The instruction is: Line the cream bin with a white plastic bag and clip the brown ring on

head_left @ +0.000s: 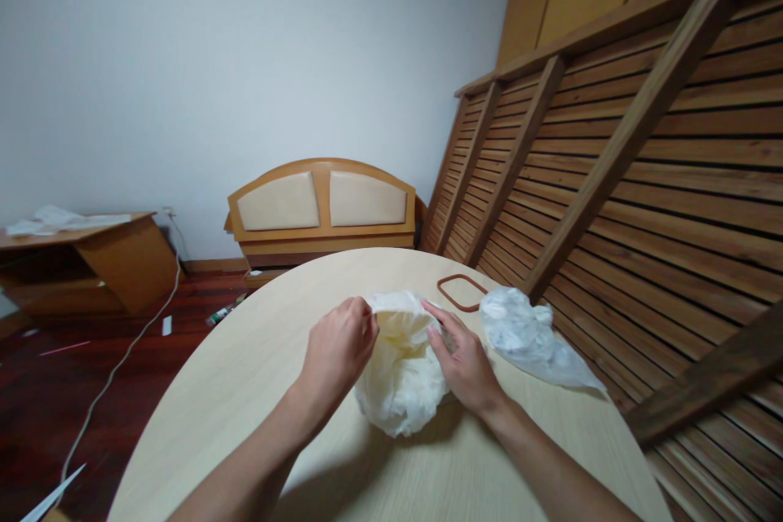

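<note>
A cream-white plastic bag (400, 367) sits puffed up on the round pale wooden table (245, 391). My left hand (338, 351) pinches the bag's upper rim on its left side, fingers closed on the plastic. On the right side of the opening, my right hand (466, 360) grips the rim, fingers curled over the edge. The bag's mouth is held open between the two hands. What lies inside the bag is hidden.
A second crumpled white plastic bag (529, 336) lies to the right on the table. A brown rubber ring (462, 292) lies behind it. A slatted wooden bed frame (612, 179) leans at the right. A headboard (322, 208), a desk (91, 261) and a cable (116, 367) are beyond.
</note>
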The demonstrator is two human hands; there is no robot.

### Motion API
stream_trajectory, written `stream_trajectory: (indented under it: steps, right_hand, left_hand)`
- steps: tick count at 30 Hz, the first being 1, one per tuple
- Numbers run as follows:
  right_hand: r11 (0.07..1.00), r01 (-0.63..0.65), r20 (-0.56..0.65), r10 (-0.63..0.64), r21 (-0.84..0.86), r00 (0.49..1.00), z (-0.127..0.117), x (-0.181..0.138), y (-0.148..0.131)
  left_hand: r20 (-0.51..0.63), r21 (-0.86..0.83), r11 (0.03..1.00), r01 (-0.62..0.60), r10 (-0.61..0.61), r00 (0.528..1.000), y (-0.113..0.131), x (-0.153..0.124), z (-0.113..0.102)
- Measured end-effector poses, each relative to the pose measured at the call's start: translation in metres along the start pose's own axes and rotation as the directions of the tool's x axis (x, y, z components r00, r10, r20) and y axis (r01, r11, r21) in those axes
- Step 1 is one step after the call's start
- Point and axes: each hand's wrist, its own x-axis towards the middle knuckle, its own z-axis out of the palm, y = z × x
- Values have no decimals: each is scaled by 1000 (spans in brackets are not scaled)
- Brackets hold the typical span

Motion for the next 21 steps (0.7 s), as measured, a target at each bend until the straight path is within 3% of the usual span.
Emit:
stream_trajectory:
  steps: [6, 9, 15, 18, 21]
  right_hand:
    - [979, -147, 118, 131, 143, 984, -4, 1, 1]
    - [977, -186, 156, 168, 105, 973, -7, 0, -1]
    - [991, -86, 110, 98, -104, 989, -10, 1, -3]
    - [987, 16, 67, -6, -161, 998, -11, 6, -10]
    - [984, 91, 168, -64, -155, 984, -13, 13, -19]
  left_hand:
    - [13, 24, 1000, 2, -2, 1000, 6, -3, -2]
    - [22, 36, 999, 5, -6, 1000, 7, -4, -3]
    - [0, 58, 998, 12, -12, 1000, 8, -4, -4]
    - [11, 57, 998, 11, -11, 1000, 9, -4, -5]
    - [18, 62, 998, 9, -10, 1000, 10, -5, -6]
